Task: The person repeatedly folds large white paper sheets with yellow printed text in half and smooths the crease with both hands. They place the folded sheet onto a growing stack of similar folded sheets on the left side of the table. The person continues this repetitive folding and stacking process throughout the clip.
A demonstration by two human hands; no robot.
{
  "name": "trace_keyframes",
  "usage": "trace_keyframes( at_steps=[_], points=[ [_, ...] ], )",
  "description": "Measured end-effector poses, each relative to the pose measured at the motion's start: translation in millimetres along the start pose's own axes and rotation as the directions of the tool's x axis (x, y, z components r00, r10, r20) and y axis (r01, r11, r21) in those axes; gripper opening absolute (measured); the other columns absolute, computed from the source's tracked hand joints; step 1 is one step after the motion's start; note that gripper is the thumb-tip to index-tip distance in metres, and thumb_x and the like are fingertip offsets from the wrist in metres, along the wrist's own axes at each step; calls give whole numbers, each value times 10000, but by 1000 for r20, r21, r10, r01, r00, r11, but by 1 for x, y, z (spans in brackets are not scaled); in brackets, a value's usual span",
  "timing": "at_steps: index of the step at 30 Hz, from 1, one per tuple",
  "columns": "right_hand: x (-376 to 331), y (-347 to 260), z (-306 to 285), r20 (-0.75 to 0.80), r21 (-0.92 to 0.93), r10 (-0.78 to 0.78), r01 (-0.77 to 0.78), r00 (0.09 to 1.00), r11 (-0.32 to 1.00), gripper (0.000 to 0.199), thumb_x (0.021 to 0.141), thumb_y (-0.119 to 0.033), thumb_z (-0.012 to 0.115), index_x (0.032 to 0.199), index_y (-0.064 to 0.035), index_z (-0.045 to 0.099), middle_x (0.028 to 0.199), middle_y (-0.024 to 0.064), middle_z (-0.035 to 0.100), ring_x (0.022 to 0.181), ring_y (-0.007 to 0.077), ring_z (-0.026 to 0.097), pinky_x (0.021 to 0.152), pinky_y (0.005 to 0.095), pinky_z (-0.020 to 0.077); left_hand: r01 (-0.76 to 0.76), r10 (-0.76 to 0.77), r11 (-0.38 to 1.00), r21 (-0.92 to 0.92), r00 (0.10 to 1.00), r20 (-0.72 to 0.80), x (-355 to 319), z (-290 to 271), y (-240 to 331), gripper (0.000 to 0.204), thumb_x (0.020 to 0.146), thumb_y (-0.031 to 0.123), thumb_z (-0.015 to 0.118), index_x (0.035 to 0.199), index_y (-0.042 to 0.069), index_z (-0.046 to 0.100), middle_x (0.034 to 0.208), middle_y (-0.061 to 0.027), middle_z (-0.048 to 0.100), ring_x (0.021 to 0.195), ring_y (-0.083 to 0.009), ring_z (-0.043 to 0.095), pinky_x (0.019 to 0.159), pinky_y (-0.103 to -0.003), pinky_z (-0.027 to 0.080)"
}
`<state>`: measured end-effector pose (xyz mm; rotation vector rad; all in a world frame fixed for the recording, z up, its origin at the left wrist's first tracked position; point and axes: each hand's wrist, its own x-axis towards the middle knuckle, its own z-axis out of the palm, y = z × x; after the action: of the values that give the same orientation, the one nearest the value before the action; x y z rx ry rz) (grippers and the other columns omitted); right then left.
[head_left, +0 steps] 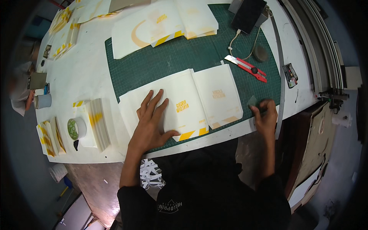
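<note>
My left hand (150, 122) lies with fingers spread on a folded white printed sheet (180, 92) with yellow lettering and yellow stripes along its near edge. To its right, partly under it, is a paler printed panel (220, 97) with faint orange lettering. Past that panel's right edge, my right hand (265, 115) is closed, thumb and forefinger together by a small, flat, translucent greenish piece (252, 101), which it seems to pinch. Both sheets rest mostly on a green cutting mat (153, 69). A red utility knife (247, 69) lies on the mat beyond my right hand, its blade pointing left.
More printed sheets (134, 34) lie across the mat's far edge. At the left are stacked folded booklets (99, 122) and a tape roll (76, 128). A black phone (248, 16) with a cable stands far right. A long metal ruler (281, 73) borders the mat. A person (23, 88) is far left.
</note>
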<state>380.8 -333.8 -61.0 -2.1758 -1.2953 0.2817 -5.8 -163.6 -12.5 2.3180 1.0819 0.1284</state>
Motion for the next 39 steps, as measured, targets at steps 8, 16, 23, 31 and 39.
trace_keyframes(
  at_steps=[8, 16, 23, 31, 39],
  points=[
    [-9, -19, -5, -13, -224, -114, 108, 993, 969, 373, 878, -172, 860, 1040, -2, 570, 972, 175, 639, 916, 364, 642, 817, 449, 515, -29, 28, 999, -15, 999, -37, -3, 6, -5, 1092, 603, 388, 1014, 1516, 40, 526, 1723, -148, 308, 1610, -401, 195, 1249, -598, 276],
    [-8, -90, 19, 19, 393, -214, 189, 977, 900, 277, 912, -54, 815, 1084, -22, 600, 839, 136, 688, 759, 232, 712, 689, 338, 576, -13, 13, 1000, 7, 1000, -25, -3, 5, -5, 1104, 604, 402, 1011, 1527, 53, 517, 1725, -147, 303, 1610, -398, 196, 1248, -609, 271],
    [10, -120, 53, 287, 182, -570, 540, 770, 822, 383, 817, -105, 872, 1166, -35, 731, 956, 106, 699, 783, 244, 660, 685, 366, 538, -26, 26, 999, -24, 1000, -17, -1, 2, -3, 1033, 611, 396, 1005, 1521, 143, 585, 1717, -159, 307, 1605, -418, 196, 1251, -609, 261],
    [79, -136, 86, 221, 162, -672, 653, 706, 739, 314, 852, -104, 826, 1151, -57, 743, 957, 91, 692, 810, 266, 646, 800, 396, 472, -50, 49, 997, -54, 998, -32, -3, 6, -6, 973, 612, 407, 995, 1471, 121, 639, 1699, -190, 318, 1594, -437, 208, 1245, -603, 274],
    [151, -158, 113, 40, 209, -705, 684, 708, 699, 235, 874, -108, 803, 1096, -66, 737, 953, 82, 711, 816, 272, 640, 844, 428, 457, -20, 20, 1000, -6, 1000, -11, -2, 1, -1, 988, 612, 393, 1004, 1481, 114, 625, 1697, -202, 312, 1592, -445, 207, 1243, -607, 280]
  ],
)
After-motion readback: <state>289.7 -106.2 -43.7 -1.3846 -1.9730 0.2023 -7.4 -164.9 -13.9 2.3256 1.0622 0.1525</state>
